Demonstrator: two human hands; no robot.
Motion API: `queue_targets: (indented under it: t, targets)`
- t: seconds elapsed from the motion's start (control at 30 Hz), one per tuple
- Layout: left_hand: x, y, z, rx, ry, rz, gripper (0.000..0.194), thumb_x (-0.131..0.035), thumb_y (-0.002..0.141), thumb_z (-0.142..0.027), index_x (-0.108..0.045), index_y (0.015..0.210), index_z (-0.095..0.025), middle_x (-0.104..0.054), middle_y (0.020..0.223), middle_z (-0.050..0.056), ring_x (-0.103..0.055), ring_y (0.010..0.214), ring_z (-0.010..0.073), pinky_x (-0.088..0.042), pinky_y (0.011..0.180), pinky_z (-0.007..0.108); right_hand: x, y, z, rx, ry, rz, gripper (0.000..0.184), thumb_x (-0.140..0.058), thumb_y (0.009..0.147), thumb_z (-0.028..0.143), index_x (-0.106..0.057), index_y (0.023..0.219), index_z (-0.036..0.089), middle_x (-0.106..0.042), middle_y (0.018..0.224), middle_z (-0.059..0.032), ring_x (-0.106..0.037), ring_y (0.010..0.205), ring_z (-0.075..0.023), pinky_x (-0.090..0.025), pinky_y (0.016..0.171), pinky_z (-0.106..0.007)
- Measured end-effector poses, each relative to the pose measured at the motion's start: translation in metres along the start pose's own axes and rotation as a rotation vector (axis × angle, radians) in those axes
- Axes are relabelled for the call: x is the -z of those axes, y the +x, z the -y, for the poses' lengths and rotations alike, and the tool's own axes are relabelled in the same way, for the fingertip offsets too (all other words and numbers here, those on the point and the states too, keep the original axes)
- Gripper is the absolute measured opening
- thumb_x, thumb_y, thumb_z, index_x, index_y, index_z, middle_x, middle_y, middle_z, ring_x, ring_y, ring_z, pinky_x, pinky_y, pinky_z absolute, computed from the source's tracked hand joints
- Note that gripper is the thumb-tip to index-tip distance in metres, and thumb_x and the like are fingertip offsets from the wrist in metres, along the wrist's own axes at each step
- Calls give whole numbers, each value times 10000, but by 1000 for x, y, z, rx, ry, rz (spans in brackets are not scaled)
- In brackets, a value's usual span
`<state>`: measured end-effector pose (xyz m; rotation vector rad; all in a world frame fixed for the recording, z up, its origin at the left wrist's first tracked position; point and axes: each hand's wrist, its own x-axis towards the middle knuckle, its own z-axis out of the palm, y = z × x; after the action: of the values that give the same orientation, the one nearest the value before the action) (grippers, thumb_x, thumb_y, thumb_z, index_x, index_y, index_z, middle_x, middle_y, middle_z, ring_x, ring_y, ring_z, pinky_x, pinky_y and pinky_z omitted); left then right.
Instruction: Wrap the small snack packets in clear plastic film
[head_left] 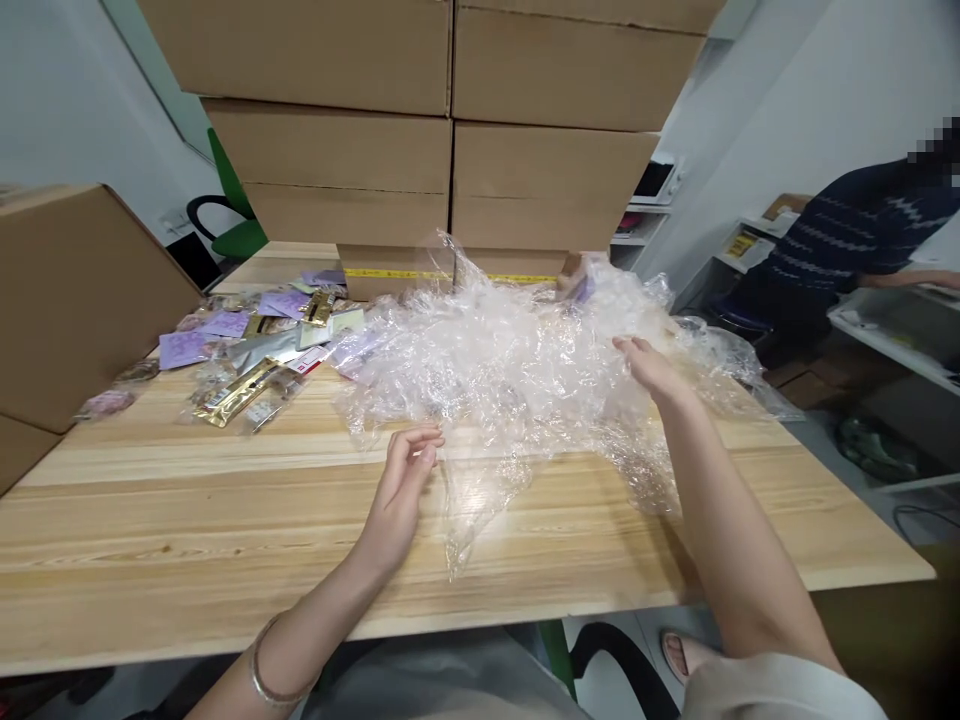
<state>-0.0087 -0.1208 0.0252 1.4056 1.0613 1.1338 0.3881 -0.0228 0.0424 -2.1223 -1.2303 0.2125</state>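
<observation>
A large crumpled heap of clear plastic film (517, 360) covers the middle of the wooden table. My left hand (405, 480) is at the heap's near left edge, with loosely bent fingers and the thumb a little apart from them. Its fingertips are close to a loose flap of the film; whether they touch it I cannot tell. On the right side of the heap, my right hand (651, 365) reaches into the film with its fingers bent and closed on a part of it. The folds partly hide what lies under the heap.
Small packets, including a gold sachet (240, 392) and purple cards (184, 350), lie at the left of the table (225, 540). Stacked cardboard boxes (337, 150) rise behind the heap. Another box (82, 300) stands at far left. A person (847, 230) is by shelves at right.
</observation>
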Motion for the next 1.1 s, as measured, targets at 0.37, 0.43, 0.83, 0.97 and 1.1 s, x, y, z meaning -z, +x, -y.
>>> queue_targets:
  t: [0.37,0.43,0.83,0.97,1.1]
  targets:
    - [-1,6,5,-6,34,-19,160,-558,911,-325,-602,1028,-226,-579,1205,76,-546,1155,226,-414,964,364,-18,-86,17,439,-305,-330,401,-417,933,308,-621,1218,113,-570,1351,-207,-436,1345,-347,-276,1126,-555]
    - [-1,6,5,-16,47,-17,152,-562,905,-322,-609,1013,-225,-579,1207,80,-543,1161,232,-408,970,372,-22,-101,24,495,-277,-320,398,-393,934,321,-641,1174,123,-600,1291,-206,-476,1289,-349,-323,1083,-536]
    - [-8,1,6,90,10,131,218,-576,889,-315,-611,1092,-244,-579,882,18,-554,800,168,-442,766,321,-27,-35,51,97,104,109,671,-451,816,282,-468,1479,180,-729,1011,-102,-661,952,-318,-477,860,-422]
    - [1,-3,2,102,85,184,244,-554,906,-337,-615,1125,-247,-538,808,-6,-513,706,152,-423,674,293,-18,-44,60,138,-6,112,674,-444,831,274,-436,1498,175,-713,859,-94,-654,867,-325,-474,809,-434]
    - [33,-6,-2,5,279,133,222,-532,931,-381,-653,1055,-241,-573,832,19,-544,766,178,-424,658,288,1,-81,60,215,-104,18,678,-434,859,285,-377,1526,175,-688,844,-97,-630,799,-312,-463,754,-432]
